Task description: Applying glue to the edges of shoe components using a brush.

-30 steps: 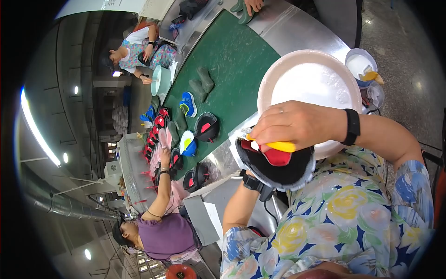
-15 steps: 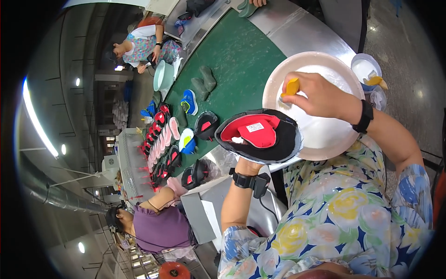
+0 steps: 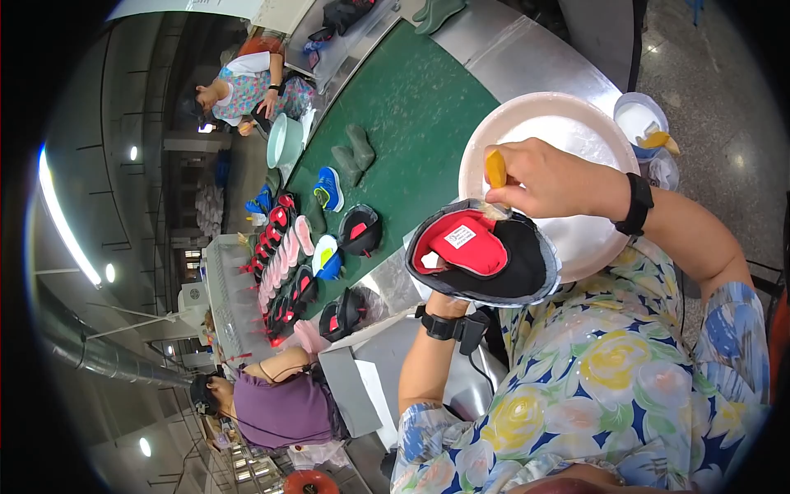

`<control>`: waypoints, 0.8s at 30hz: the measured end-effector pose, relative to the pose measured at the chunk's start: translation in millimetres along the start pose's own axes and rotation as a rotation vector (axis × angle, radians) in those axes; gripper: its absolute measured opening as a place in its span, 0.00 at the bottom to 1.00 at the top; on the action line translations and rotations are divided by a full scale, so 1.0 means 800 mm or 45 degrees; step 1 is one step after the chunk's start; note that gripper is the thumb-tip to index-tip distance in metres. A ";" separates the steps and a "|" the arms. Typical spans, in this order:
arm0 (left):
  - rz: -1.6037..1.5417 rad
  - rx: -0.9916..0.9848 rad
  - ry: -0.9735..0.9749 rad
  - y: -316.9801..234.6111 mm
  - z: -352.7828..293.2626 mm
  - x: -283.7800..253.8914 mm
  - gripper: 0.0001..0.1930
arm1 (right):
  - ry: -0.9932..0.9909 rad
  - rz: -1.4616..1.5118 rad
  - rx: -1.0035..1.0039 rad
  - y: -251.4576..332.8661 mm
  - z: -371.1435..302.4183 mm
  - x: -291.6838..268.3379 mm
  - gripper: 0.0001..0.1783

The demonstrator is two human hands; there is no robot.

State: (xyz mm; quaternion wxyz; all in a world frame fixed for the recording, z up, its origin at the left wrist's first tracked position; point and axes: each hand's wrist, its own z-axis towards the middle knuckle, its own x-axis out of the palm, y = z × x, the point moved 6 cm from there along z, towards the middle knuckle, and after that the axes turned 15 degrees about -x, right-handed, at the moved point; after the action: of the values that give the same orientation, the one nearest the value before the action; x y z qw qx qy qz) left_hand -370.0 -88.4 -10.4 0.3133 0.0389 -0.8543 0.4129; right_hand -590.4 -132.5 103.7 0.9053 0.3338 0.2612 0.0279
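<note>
My left hand (image 3: 447, 304) holds a black shoe upper (image 3: 533, 255) with a red lining from beneath, its fingers mostly hidden under the upper. A white label sits on the red tongue (image 3: 469, 245). My right hand (image 3: 551, 174) is closed round a yellow-handled brush (image 3: 495, 168). The pale bristles touch the upper's far edge. Below and beyond my right hand stands a wide, pale pink basin (image 3: 477, 148) of white liquid.
A green conveyor belt (image 3: 411, 107) carries grey-green shoe lasts (image 3: 360, 146), a blue shoe (image 3: 328, 189) and rows of uppers. A smaller tub (image 3: 639, 115) holding another yellow-handled brush stands right of the basin. Two co-workers, one in purple (image 3: 284, 407), are at the left.
My right hand has brought the brush from over the basin leftward and nearer, onto the upper's edge. The upper has shifted slightly right and nearer. A hand at the far shoes has left view.
</note>
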 end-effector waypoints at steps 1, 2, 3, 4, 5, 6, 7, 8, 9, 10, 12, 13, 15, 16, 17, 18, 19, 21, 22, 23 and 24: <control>0.035 0.021 -0.021 0.001 0.003 -0.004 0.24 | 0.087 0.036 0.126 -0.006 -0.002 0.002 0.13; 0.069 0.042 -0.043 -0.002 -0.006 -0.012 0.24 | 0.174 0.072 0.253 -0.010 -0.006 0.004 0.13; 0.103 0.063 -0.065 -0.001 -0.014 -0.019 0.24 | 0.177 0.071 0.252 -0.008 -0.008 -0.001 0.13; 0.134 0.087 -0.093 -0.004 -0.024 -0.028 0.24 | 0.246 0.116 0.338 -0.011 -0.012 -0.002 0.13; 0.164 0.110 -0.119 -0.007 -0.038 -0.036 0.24 | 0.315 0.158 0.428 -0.015 -0.018 -0.002 0.13; 0.194 0.132 -0.147 -0.014 -0.044 -0.044 0.24 | 0.323 0.161 0.425 -0.016 -0.019 -0.001 0.13; 0.222 0.152 -0.173 -0.017 -0.045 -0.050 0.24 | 0.120 0.085 0.252 -0.006 -0.013 -0.011 0.12; 0.250 0.171 -0.202 -0.021 -0.048 -0.057 0.24 | -0.083 0.013 0.079 0.007 -0.009 -0.022 0.10; 0.277 0.189 -0.232 -0.018 -0.046 -0.061 0.24 | -0.219 0.115 -0.069 0.021 -0.002 -0.020 0.08; 0.319 0.197 -0.237 -0.018 -0.041 -0.061 0.24 | -0.229 0.098 -0.059 0.017 -0.004 -0.019 0.08; 0.404 0.253 -0.266 -0.016 -0.048 -0.068 0.24 | -0.139 -0.113 -0.505 0.037 -0.001 0.003 0.06; 0.434 0.276 -0.298 -0.020 -0.051 -0.077 0.24 | -0.001 -0.133 -0.478 0.035 -0.004 0.010 0.06; 0.486 0.328 -0.375 -0.019 -0.061 -0.092 0.24 | 0.144 -0.144 -0.425 0.032 -0.016 0.007 0.06; 0.512 0.343 -0.398 -0.018 -0.061 -0.097 0.24 | 0.278 -0.180 -0.347 0.029 -0.023 0.010 0.07; 0.538 0.358 -0.421 -0.018 -0.065 -0.103 0.24 | 0.234 -0.232 -0.327 0.029 -0.024 0.006 0.07; 0.565 0.373 -0.445 -0.019 -0.064 -0.108 0.24 | 0.242 -0.230 -0.323 0.028 -0.020 0.008 0.07; 0.593 0.383 -0.471 -0.018 -0.064 -0.111 0.24 | 0.050 -0.182 -0.407 0.036 -0.007 -0.001 0.08; 0.657 0.413 -0.513 -0.011 -0.057 -0.114 0.24 | -0.165 -0.133 -0.544 0.047 0.011 -0.004 0.12; 0.693 0.432 -0.530 -0.007 -0.060 -0.118 0.24 | -0.165 -0.139 -0.543 0.047 0.011 -0.004 0.12; 0.730 0.449 -0.547 -0.005 -0.058 -0.122 0.24 | -0.095 -0.123 -0.336 0.036 0.011 -0.002 0.12; 0.766 0.466 -0.563 -0.005 -0.065 -0.128 0.24 | -0.026 -0.107 -0.127 0.025 0.008 -0.001 0.13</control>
State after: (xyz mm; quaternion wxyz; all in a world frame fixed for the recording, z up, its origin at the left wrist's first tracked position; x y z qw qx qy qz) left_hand -260.7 -73.1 -41.8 -0.0243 -0.0696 -0.7868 0.6128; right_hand -585.2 -120.9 120.8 0.9237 0.2774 0.2641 -0.0005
